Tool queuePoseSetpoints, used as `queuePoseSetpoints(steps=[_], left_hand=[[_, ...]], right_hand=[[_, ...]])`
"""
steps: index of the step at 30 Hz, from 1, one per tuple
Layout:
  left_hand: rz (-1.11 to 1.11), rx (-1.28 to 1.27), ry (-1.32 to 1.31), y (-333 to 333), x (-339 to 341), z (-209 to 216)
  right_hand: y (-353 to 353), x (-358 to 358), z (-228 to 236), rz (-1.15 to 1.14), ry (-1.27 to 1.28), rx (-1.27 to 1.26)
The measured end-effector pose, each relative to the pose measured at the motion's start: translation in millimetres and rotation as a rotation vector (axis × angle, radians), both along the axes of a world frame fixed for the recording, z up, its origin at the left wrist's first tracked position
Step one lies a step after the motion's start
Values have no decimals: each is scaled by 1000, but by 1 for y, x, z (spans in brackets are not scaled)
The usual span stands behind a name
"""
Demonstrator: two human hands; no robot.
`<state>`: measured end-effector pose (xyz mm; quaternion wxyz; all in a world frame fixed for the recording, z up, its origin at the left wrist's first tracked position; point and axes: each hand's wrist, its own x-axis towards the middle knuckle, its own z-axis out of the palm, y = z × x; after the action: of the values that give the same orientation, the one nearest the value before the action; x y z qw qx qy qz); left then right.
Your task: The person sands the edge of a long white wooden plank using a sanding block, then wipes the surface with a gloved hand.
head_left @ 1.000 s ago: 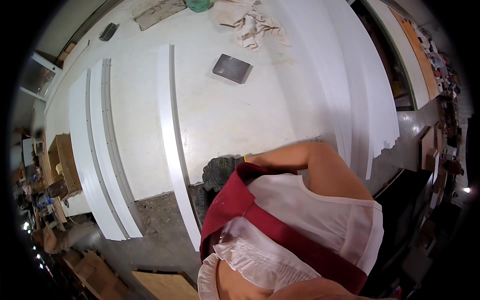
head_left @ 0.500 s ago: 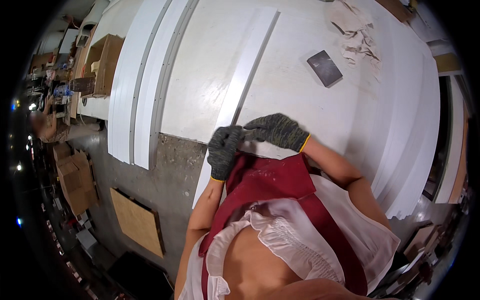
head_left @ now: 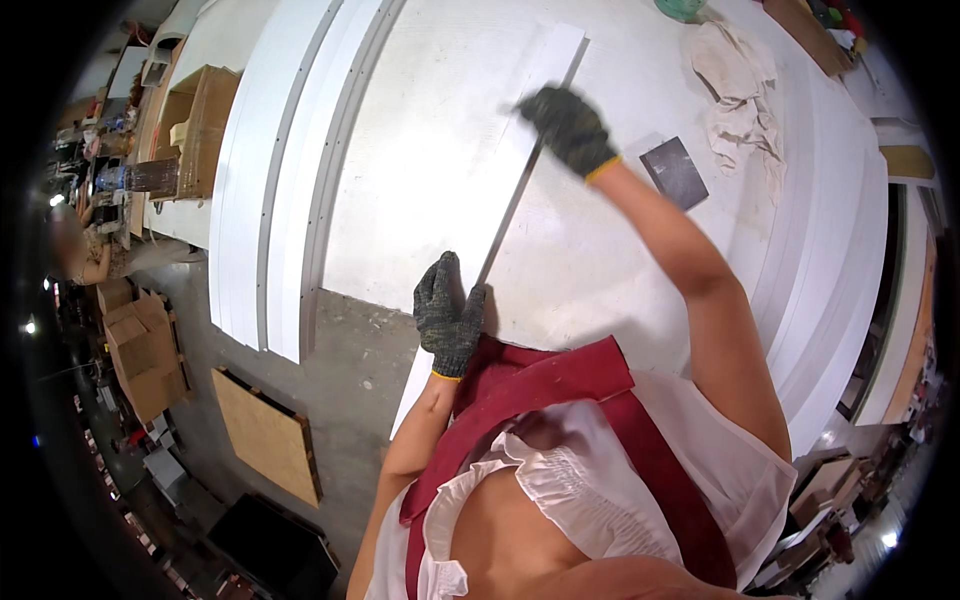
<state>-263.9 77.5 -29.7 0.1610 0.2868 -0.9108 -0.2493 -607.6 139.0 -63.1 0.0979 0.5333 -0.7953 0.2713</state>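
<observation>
The long white strip (head_left: 500,185) is laid on the bench (head_left: 400,180), its near end projected past the bench's front edge; its long axis is pointed away and somewhat rightward. It is judged light, stiff and slick, best held by both long edges. The left hand (head_left: 448,318) is laid on it, fingers extended, thumb apart. Over its far half, the right hand (head_left: 568,130) is blurred; its grip cannot be told.
</observation>
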Motion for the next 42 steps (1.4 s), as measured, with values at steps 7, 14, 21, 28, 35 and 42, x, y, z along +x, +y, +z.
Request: queuePoseSetpoints(steps=[7, 14, 21, 28, 35, 42], left_hand=[[26, 49, 26, 2, -4, 0], [23, 70, 35, 0, -3, 0], [17, 70, 31, -1, -8, 0], [21, 79, 39, 0, -6, 2], [25, 60, 39, 0, -3, 3], [9, 61, 40, -2, -7, 4]], right_hand=[[-3, -191, -12, -541, 153, 6], [-23, -144, 5, -488, 106, 266], [-10, -105, -4, -166, 263, 195], [-20, -138, 7, -397, 11, 171], [-12, -94, 15, -166, 91, 289], [-15, -143, 11, -382, 2, 287]])
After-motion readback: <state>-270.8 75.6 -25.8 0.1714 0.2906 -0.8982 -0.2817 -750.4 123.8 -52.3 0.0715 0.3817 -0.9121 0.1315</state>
